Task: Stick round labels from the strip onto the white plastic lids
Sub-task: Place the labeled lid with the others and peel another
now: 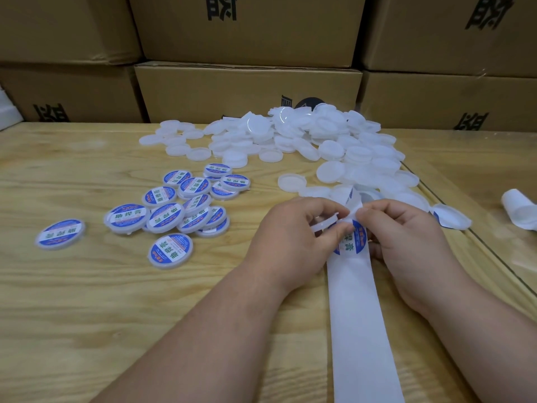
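Note:
My left hand [293, 228] grips a white plastic lid [324, 223] by its rim, fingers curled round it. My right hand [406, 231] pinches the white label strip [360, 309] near its folded top. A round blue-and-white label [350, 242] lies on the strip between both hands, with my left thumb touching it. The strip runs from my hands down to the bottom edge. A big heap of plain white lids [305, 141] lies beyond my hands. Several labelled lids [171, 210] lie spread to the left.
The wooden table [87, 301] carries everything. Stacked cardboard boxes [247, 82] stand along its far edge. More of the strip [450, 216] curls at my right, beside a white roll [520, 210] near the right edge. A seam runs diagonally across the table on the right.

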A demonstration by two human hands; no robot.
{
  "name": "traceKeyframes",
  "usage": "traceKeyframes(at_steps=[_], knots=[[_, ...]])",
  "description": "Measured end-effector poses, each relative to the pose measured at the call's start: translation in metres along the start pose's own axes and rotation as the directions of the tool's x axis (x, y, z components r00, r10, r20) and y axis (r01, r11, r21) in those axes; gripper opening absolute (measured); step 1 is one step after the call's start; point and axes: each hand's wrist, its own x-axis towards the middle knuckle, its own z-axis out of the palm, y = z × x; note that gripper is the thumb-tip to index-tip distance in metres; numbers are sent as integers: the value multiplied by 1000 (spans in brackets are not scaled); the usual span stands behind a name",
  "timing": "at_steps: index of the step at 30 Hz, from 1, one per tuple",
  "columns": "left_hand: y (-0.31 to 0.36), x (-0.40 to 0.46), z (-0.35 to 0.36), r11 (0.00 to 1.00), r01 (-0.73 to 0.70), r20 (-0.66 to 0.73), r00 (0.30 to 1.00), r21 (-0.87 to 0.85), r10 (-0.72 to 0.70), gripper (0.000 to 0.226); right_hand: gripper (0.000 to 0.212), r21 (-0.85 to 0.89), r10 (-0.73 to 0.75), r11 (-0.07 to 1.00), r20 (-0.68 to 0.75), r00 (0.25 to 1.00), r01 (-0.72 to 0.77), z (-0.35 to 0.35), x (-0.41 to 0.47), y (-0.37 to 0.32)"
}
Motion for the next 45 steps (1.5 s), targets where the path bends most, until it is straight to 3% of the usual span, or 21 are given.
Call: traceKeyframes(at_steps=[9,12,16,22,26,30,34,41,44,45], knots=[[-1,1,2,991,-129,-24,991,27,129,9,13,32,45,999,-49,998,-44,-2,4,4],[-1,1,1,985,-170,-80,983,-33,167,11,13,37,60,998,-61,996,-58,-2,4,4],[2,0,2,960,-132,-188,978,-245,87,13,17,68,54,996,-76,996,-49,0,5,4],[1,6,-6,901,-93,-390,916,-424,-89,19,20,86,57,995,-106,993,-48,-1,6,5],[1,7,-6,860,-56,-336,932,-506,-137,27,19,-78,-100,993,-186,978,87,0,3,6],[2,7,-4,857,-26,-276,951,-514,-136,21,21,-89,-277,959,-109,955,268,3,-2,0],[3,6,-3,845,-23,-238,963,-534,-125,21,10,-64,-282,958,-50,958,278,6,-5,1],[2,5,-2,850,-11,-188,977,-526,-104,18,20,-47,-253,967,-25,967,251,9,-6,-2],[5,3,-5,778,-3,-173,975,-628,-136,5,25,-24,-251,968,-37,967,250,7,-7,-4],[4,3,-7,743,2,-169,973,-670,-155,15,24,-8,-248,969,-42,968,248,7,-8,-5]])
